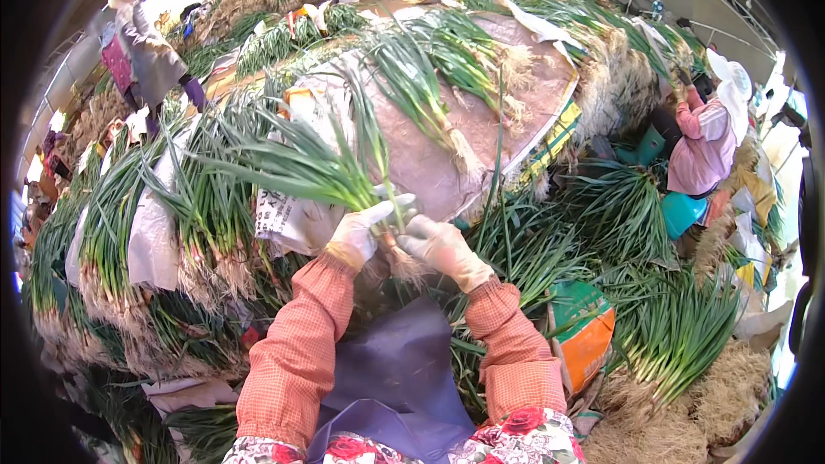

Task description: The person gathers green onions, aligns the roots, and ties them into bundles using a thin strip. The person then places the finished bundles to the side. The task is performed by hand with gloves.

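Observation:
My left hand (pixel 365 228), in a pale glove, is closed around a bunch of green onions (pixel 314 167). Their long leaves fan out to the upper left, and the pale roots (pixel 402 265) hang below my hands. My right hand (pixel 443 249), gloved too, has its fingers closed at the lower stalks, right beside the left. One stalk (pixel 371 125) stands more upright than the rest, its lower end between my hands. Just beyond, more green onions (pixel 421 99) lie in small bunches on a dusty pinkish sheet (pixel 537 77).
Rows of green onions (pixel 206 198) are heaped at the left, roots outward. A dark apron (pixel 391 369) covers my lap. Loose green onions (pixel 679 326) and an orange-green sack (pixel 584 331) lie at the right. A person in pink (pixel 709 142) sits there; another (pixel 150 47) stands far left.

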Demonstrator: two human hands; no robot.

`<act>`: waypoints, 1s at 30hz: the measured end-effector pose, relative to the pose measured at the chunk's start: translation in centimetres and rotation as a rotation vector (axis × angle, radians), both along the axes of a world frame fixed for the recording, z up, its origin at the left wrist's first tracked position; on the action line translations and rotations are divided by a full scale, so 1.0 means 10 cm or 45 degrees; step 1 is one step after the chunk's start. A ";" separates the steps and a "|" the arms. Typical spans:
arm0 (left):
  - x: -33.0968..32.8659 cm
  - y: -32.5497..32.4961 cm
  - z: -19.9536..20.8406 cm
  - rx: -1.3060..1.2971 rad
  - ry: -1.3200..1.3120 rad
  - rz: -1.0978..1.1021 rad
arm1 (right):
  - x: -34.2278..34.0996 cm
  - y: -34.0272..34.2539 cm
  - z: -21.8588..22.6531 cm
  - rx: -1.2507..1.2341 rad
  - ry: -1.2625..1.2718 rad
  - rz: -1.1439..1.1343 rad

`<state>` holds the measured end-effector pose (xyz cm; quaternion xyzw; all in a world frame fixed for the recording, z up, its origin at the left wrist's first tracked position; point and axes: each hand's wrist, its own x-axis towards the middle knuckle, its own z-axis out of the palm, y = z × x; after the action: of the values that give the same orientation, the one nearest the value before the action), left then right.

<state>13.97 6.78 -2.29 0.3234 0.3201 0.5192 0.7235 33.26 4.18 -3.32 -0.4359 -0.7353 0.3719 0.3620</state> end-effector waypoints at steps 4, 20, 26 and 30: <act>-0.03 -0.09 0.07 0.036 -0.004 -0.080 | 0.26 0.07 0.01 -0.509 0.716 0.341; 0.10 -0.35 0.05 0.123 -0.194 -0.067 | 0.10 -0.03 0.12 -0.448 0.709 -0.029; 0.02 -0.49 0.07 -0.005 -0.250 -0.028 | 0.15 0.16 0.23 -0.265 1.073 -0.418; 0.00 -0.56 0.11 0.030 -0.300 -0.073 | 0.01 0.14 0.42 -0.250 0.771 -0.270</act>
<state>13.95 1.19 -1.19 0.2777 0.2174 0.5363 0.7668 33.35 5.63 0.83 -0.4125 -0.5055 0.5139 0.5570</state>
